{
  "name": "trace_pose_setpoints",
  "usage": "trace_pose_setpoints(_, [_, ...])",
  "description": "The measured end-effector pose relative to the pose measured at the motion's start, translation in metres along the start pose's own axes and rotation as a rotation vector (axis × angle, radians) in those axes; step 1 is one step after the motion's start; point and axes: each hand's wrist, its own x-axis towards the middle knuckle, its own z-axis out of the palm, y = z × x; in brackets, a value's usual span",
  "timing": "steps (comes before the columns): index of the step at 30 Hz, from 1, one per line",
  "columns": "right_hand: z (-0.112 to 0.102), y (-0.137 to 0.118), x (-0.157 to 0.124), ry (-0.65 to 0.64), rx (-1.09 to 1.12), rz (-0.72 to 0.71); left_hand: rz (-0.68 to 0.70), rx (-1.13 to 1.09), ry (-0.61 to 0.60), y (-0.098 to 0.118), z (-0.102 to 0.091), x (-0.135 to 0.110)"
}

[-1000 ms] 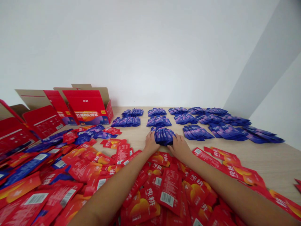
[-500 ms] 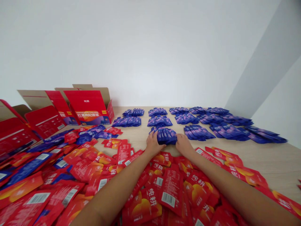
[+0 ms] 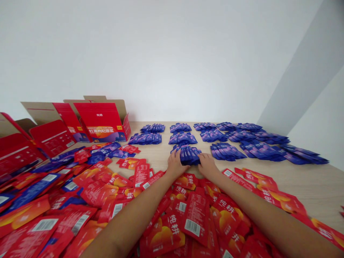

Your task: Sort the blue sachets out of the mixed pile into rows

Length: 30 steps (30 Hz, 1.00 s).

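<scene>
A bundle of blue sachets (image 3: 189, 154) lies on the wooden table (image 3: 309, 182) straight ahead of me. My left hand (image 3: 174, 165) presses against its left side with curled fingers. On the right side my right hand (image 3: 206, 165) does the same, so the bundle is squeezed between both hands. Both forearms stretch over a heap of red sachets (image 3: 185, 218) near me.
More bundles of blue sachets (image 3: 227, 151) sit in rows across the far table, up to the white wall. Open red cartons (image 3: 103, 122) stand at the far left. Loose red and blue sachets (image 3: 53, 190) cover the left side.
My right hand has slid left, closing the bundle tighter between the two hands. The left hand has hardly moved.
</scene>
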Motion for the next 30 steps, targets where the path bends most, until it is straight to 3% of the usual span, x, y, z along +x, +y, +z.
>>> trace_pose_setpoints(8, [-0.008,-0.013,-0.009,0.002,0.004,-0.059,0.032,-0.025,0.028,-0.002,0.003,0.001])
trace_pose_setpoints(18, [-0.020,-0.009,-0.002,-0.013,-0.064,-0.098,0.029,-0.002,0.022,0.000,0.001,-0.001])
trace_pose_setpoints(30, [-0.017,-0.007,-0.006,-0.003,-0.102,0.011,0.006,-0.008,0.062,-0.001,0.003,-0.001])
